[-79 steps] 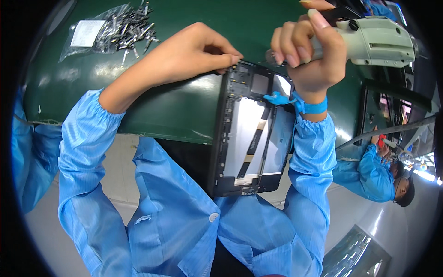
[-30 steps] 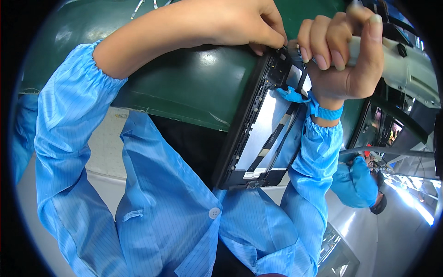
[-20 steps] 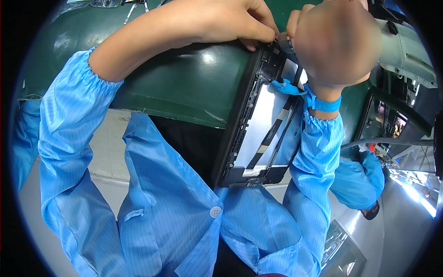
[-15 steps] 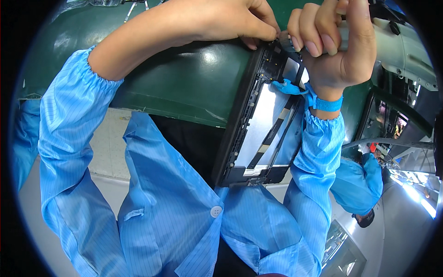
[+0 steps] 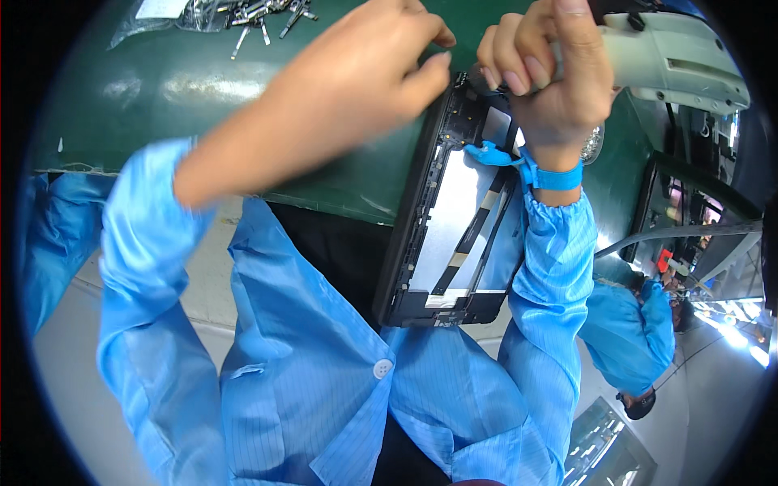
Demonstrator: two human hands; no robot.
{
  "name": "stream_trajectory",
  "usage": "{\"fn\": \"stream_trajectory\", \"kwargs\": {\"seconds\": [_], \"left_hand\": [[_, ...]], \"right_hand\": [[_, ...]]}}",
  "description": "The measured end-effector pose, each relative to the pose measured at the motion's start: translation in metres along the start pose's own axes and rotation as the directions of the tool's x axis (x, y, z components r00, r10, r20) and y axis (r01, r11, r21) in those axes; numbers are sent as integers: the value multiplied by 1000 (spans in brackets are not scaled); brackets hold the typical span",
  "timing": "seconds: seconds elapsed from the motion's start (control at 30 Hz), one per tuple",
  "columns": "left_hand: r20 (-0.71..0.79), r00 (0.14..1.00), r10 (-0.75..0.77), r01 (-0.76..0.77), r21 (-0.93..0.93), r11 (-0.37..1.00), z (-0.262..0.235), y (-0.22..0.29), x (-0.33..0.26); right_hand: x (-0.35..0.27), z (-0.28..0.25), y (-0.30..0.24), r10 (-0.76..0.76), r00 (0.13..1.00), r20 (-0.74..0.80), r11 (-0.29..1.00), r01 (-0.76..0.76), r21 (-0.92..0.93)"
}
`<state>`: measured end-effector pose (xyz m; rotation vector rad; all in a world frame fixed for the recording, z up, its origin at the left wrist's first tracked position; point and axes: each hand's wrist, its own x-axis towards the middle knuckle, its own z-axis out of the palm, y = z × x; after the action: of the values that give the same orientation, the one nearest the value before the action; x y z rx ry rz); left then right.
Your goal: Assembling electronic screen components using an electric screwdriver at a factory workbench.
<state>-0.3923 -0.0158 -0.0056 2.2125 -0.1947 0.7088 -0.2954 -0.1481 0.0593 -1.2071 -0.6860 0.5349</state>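
A tablet-like device (image 5: 442,223) with its inside exposed lies tilted over the bench's near edge. Silver plates, a dark ribbon cable and a black frame show in it. My right hand (image 5: 559,85) is closed above its far end, around a pale tool (image 5: 640,61) that looks like an electric screwdriver; the tool's tip is hidden by my fingers. A blue wrist strap (image 5: 559,176) circles my right wrist, its loose end over the device. My left hand (image 5: 373,69), slightly blurred, hovers left of the device's far end, thumb and forefinger apart with nothing seen between them.
Small metal parts (image 5: 263,16) and a clear plastic bag (image 5: 203,14) lie at the far left of the green bench (image 5: 348,182). A grey cable (image 5: 681,233) runs at right. Another person in blue (image 5: 628,328) is at the right; a blue sleeve (image 5: 69,227) shows at the left edge.
My left hand has moved left and away from the device's far end and the tool's tip. My right hand has shifted slightly left with the tool. The device has hardly moved.
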Motion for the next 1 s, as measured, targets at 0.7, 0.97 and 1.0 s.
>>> {"fn": "stream_trajectory", "kwargs": {"seconds": [0.7,0.97,1.0], "left_hand": [[386,922,-5,-147,362,921,-35,32,-19],[358,928,104,-311,588,747,-22,-108,143],[359,931,67,-282,592,755,-16,-120,161]], "right_hand": [[-20,-117,-52,-288,890,-353,954,235,-186],[-38,-183,-64,-319,796,-514,946,298,-126],[-43,-194,-64,-311,767,-561,948,295,-123]]}}
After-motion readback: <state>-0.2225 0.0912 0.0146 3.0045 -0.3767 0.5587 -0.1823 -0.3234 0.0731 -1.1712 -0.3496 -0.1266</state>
